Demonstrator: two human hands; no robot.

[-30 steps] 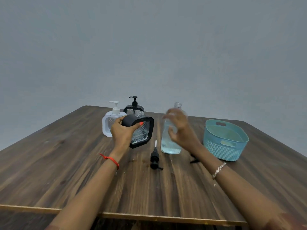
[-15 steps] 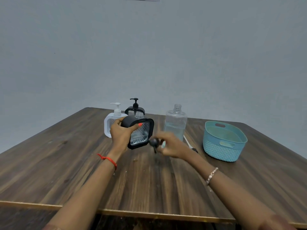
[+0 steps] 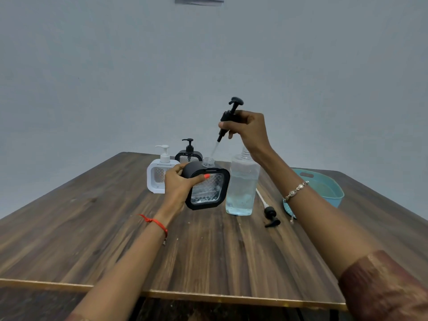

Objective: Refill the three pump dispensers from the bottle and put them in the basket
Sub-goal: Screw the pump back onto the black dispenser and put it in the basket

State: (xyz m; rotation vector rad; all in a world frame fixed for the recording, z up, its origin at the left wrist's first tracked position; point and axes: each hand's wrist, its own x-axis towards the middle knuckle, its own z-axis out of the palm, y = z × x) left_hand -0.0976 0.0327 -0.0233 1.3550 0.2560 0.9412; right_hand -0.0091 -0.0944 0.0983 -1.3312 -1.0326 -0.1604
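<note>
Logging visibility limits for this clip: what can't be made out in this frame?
Head view, all items:
Held dispenser: fill level unreadable through its patterned window.
Rear dispenser: body mostly hidden behind the held one.
White dispenser: window partly covered by the left hand.
Basket: near-left side hidden by the right forearm.
Pump in the right hand: tube tip too faint to tell whether it touches the neck.

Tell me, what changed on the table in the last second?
The right hand let go of the bottle, picked the black pump off the table and lifted it above the open black dispenser. The left hand kept holding that dispenser; bottle and basket stayed put.
</note>
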